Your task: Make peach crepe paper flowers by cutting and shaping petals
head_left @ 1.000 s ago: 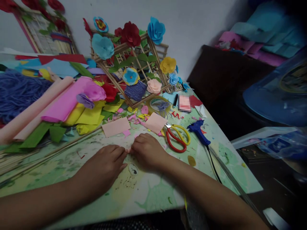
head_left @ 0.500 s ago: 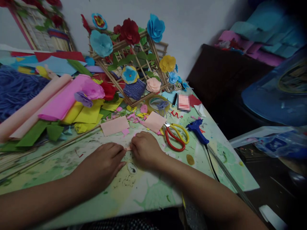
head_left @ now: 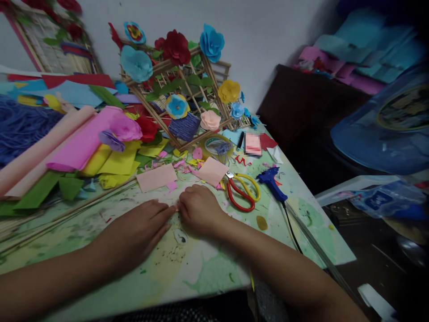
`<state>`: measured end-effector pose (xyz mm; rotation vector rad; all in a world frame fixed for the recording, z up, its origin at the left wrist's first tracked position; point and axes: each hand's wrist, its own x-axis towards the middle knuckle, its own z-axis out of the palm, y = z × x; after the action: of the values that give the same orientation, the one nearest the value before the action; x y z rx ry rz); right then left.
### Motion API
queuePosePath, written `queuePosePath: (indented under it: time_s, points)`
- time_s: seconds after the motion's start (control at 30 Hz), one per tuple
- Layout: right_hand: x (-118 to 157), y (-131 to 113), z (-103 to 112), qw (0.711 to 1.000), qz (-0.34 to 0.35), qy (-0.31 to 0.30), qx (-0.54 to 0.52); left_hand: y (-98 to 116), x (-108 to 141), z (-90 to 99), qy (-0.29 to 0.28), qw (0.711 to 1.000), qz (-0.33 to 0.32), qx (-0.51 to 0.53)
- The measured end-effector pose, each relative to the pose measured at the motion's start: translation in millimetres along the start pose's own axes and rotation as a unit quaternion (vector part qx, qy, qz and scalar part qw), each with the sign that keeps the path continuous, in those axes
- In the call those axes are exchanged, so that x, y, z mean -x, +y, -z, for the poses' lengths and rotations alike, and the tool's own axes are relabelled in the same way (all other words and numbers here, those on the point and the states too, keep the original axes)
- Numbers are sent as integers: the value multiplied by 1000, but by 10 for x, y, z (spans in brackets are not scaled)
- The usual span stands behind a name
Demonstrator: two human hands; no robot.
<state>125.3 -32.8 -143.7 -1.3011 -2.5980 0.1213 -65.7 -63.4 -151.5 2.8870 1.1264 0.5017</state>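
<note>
Both hands meet low over the table's front middle. My left hand (head_left: 140, 228) has its fingers pressed together, their tips at a small pale pink paper piece (head_left: 177, 209). My right hand (head_left: 199, 209) is curled closed on the other side of that piece, which is mostly hidden between the fingertips. Just beyond the hands lie a flat pink paper rectangle (head_left: 156, 177) and another pink piece (head_left: 212, 171). Scissors with red and yellow handles (head_left: 241, 193) rest right of my right hand, and a blue glue gun (head_left: 273, 182) lies farther right.
Paper flowers decorate a stick frame (head_left: 197, 89) at the back. Pink paper rolls (head_left: 83, 138), yellow paper (head_left: 122, 158) and blue yarn (head_left: 23, 125) lie left. Long thin sticks (head_left: 72, 208) reach toward the hands. The table edge (head_left: 321, 214) runs down the right, beside a blue chair (head_left: 372, 134).
The view has shifted slightly, moving the scene a little left. My left fingers are straighter and closer to my right hand, and less of the small pink piece shows between them.
</note>
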Motion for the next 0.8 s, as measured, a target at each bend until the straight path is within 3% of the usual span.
queuePosePath:
  time_s: [0.23, 0.57, 0.8]
  points:
    - [-2, 10, -13, 1000, -4, 7, 1, 28, 4, -13, -19, 1000, -15, -20]
    - [10, 5, -21, 999, -31, 17, -2, 13, -13, -39, 0, 998, -42, -51]
    - [2, 57, -90, 996, -86, 34, 3, -13, -11, -83, 11, 999, -28, 20]
